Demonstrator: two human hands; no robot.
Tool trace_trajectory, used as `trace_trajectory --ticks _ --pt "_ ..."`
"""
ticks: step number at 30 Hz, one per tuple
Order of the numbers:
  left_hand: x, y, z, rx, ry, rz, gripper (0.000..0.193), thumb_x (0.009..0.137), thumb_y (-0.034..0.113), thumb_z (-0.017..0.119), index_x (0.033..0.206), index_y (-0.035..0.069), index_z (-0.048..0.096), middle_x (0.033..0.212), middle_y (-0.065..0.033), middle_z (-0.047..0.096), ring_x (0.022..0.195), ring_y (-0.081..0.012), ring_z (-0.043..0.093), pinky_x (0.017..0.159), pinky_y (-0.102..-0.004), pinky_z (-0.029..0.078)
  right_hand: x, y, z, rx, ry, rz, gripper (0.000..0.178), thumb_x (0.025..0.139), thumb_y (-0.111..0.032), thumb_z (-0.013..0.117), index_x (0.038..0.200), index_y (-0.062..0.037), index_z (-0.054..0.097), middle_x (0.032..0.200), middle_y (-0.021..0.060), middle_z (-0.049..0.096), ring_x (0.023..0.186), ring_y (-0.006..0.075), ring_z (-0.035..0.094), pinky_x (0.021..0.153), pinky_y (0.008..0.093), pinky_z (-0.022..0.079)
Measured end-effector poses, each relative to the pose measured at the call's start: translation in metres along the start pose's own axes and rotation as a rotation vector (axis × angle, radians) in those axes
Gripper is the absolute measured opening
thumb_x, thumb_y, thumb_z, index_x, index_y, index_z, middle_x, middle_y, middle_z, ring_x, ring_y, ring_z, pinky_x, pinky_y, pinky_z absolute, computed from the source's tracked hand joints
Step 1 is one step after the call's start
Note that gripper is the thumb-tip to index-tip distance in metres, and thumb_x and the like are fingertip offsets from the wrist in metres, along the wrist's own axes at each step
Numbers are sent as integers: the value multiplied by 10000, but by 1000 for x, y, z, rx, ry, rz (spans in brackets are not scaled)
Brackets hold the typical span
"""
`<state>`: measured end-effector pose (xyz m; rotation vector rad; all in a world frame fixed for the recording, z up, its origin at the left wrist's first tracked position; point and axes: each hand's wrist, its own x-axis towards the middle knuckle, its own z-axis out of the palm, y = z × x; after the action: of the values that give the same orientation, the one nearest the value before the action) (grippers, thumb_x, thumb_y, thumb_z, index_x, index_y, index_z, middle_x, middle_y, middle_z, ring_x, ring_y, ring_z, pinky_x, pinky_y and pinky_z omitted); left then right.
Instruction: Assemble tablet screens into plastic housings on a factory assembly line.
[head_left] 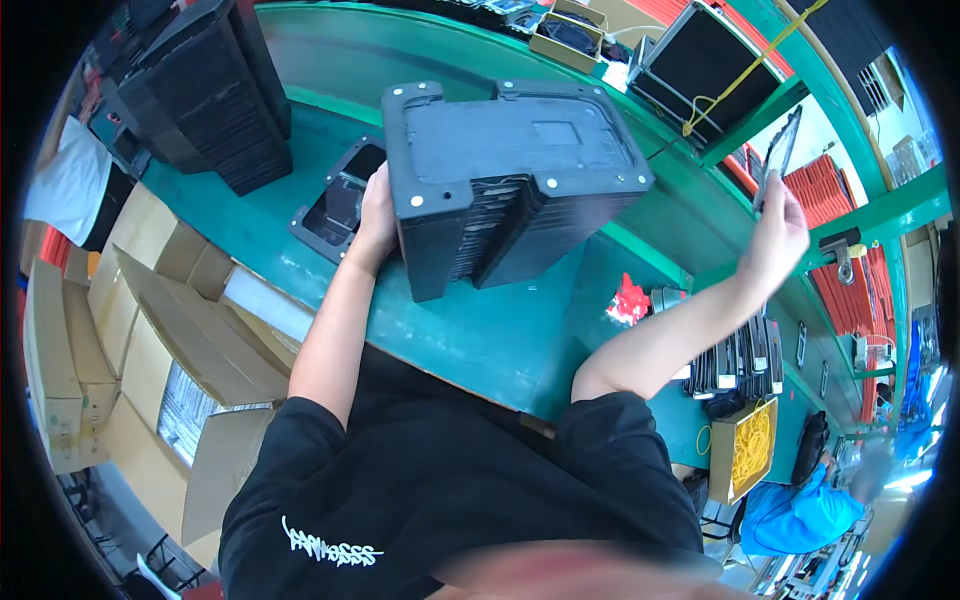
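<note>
In the middle of the green bench stands a tall stack of black plastic trays (515,140), its top tray showing a shallow recess and white round dots at the corners. My left hand (376,218) is against the stack's left side, its fingers mostly hidden. Just beyond that hand, a black tray with a glossy dark insert (340,205) lies on the bench. Raised off to the right, my right hand (778,238) is closed on the lower end of a thin, dark-rimmed flat panel (781,152), held tilted nearly on edge.
Another tall black tray stack (205,95) stands at the far left. Open cardboard boxes (190,340) are at my left. Right of me are a red crumpled item (628,300), dark flat units (735,360) and a box of yellow cords (752,445). Green rails (640,235) edge the bench; people are nearby.
</note>
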<state>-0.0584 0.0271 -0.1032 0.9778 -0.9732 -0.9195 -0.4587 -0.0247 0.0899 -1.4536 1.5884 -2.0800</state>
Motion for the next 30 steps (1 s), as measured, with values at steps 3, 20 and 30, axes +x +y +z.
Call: trace_trajectory --ticks 3,20,30 --pt "7 -24 -12 -10 -3 -3 456 1083 400 437 1080 12 677 968 -36 691 870 -120 617 795 -296 499 -60 -79 6 -49 -282 -96 226 935 -209 756 987 10 736 828 7 699 730 71 591 664 225 447" --pt "17 -6 -1 -282 -136 -90 479 1083 415 475 1102 5 723 984 -23 725 859 -84 640 797 -246 496 -96 -156 94 -618 -963 -358 264 912 -225 728 962 33 748 725 80 696 637 128 631 615 291 497" --pt "15 -7 0 -322 -151 -113 456 1086 394 492 1088 0 723 968 -17 725 847 -81 639 803 -251 499 -116 -150 92 -449 -757 -593 256 941 -203 711 1083 3 768 760 169 705 740 263 666 686 329 527"
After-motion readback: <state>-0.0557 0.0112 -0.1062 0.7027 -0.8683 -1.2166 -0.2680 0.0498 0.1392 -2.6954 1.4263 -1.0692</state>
